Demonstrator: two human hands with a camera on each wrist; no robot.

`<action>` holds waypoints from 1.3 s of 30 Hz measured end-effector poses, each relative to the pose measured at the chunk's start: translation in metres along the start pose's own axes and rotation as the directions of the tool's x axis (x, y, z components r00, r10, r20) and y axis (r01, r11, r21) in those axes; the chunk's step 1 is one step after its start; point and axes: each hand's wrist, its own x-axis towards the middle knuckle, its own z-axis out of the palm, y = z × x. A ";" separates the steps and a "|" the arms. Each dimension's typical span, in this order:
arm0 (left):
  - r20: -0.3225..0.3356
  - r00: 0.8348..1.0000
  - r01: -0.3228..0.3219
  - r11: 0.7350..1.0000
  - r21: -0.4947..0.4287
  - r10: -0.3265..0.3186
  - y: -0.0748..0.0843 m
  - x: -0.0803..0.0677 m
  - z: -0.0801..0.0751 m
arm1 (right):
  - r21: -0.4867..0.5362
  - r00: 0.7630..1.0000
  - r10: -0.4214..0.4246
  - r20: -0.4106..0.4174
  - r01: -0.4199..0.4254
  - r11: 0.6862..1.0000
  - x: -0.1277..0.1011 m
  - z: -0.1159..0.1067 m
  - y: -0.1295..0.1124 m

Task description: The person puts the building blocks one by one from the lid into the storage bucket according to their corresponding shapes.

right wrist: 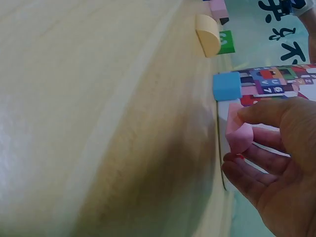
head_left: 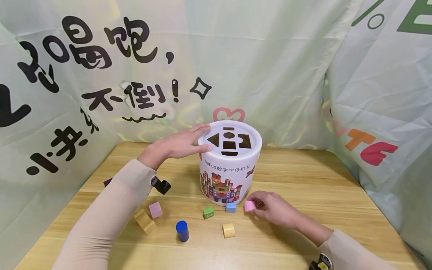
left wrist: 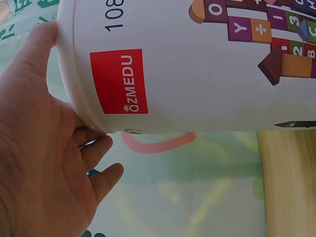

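Observation:
A white round tub [head_left: 229, 168] [left wrist: 197, 64] with shape-cut holes in its lid stands mid-table. My left hand [head_left: 183, 143] [left wrist: 44, 163] lies flat against the lid's left rim, fingers straight. My right hand [head_left: 270, 208] [right wrist: 276, 163] pinches a pink block [head_left: 249, 205] [right wrist: 240, 136] on the table by the tub's base, right of a light blue cube [head_left: 231, 207] [right wrist: 227, 86]. A green block [head_left: 208, 212] [right wrist: 226, 42], a yellow arched block [head_left: 228, 230] [right wrist: 208, 34] and a blue cylinder [head_left: 182, 230] lie in front.
A pink cube [head_left: 155, 209] and tan wooden blocks [head_left: 145, 222] lie at the left beside my forearm. The wooden table [head_left: 303, 180] is walled by printed green cloth at the back and on both sides.

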 end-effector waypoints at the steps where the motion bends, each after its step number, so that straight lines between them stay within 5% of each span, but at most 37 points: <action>1: 0.000 1.000 -0.003 1.000 -0.001 0.003 0.000 0.000 0.000 | 0.015 1.000 0.004 0.001 -0.004 1.000 0.000 -0.002 0.000; 25: 0.010 1.000 0.001 1.000 -0.002 -0.001 0.001 0.000 -0.001 | 0.243 0.992 -0.062 -0.111 0.088 0.966 -0.002 -0.063 -0.013; 39: 0.009 1.000 -0.008 1.000 -0.002 0.008 0.000 0.000 -0.002 | 0.154 0.966 -0.137 -0.221 0.173 0.973 0.002 -0.097 -0.038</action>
